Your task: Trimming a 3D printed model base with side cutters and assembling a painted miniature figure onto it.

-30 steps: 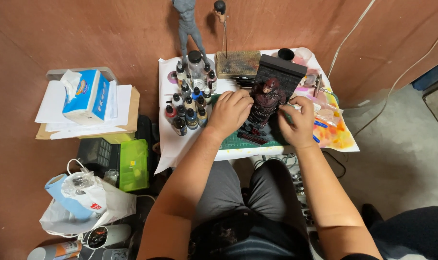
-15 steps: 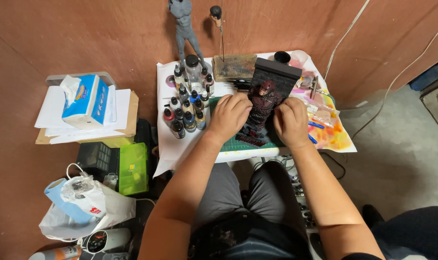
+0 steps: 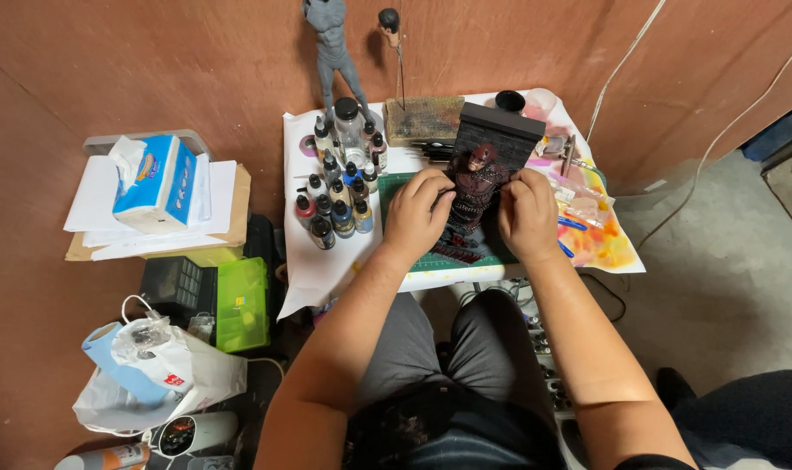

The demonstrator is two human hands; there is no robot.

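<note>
Head view: a small white tabletop (image 3: 326, 261) is seen from above, set against a reddish-brown wall, with the person's knees below it.
Figure: a dark red figurine (image 3: 476, 187) mounted against a black brick-wall backdrop (image 3: 500, 126) is laid on a green cutting mat (image 3: 396, 184) at the middle of the tabletop.
Left hand (image 3: 416, 213): curled over the figurine's left side, fingers bent and touching it; whether it is gripped or only steadied cannot be told.
Right hand (image 3: 528, 213): curled against the figurine's right side, fingertips pinched at its upper part; what lies under them is hidden.
Paint stage: the figurine is already coated in deep red and the backdrop in black, so base colour is judged done; finer detail cannot be read at this size.
Left to do: a grey unpainted figure (image 3: 335, 48) is stood at the tabletop's far edge, untouched.
Supplies: small paint bottles (image 3: 335, 204) are clustered just left of the mat, all capped as far as is visible; a paint-stained sheet (image 3: 600, 239) is spread at the right.
</note>
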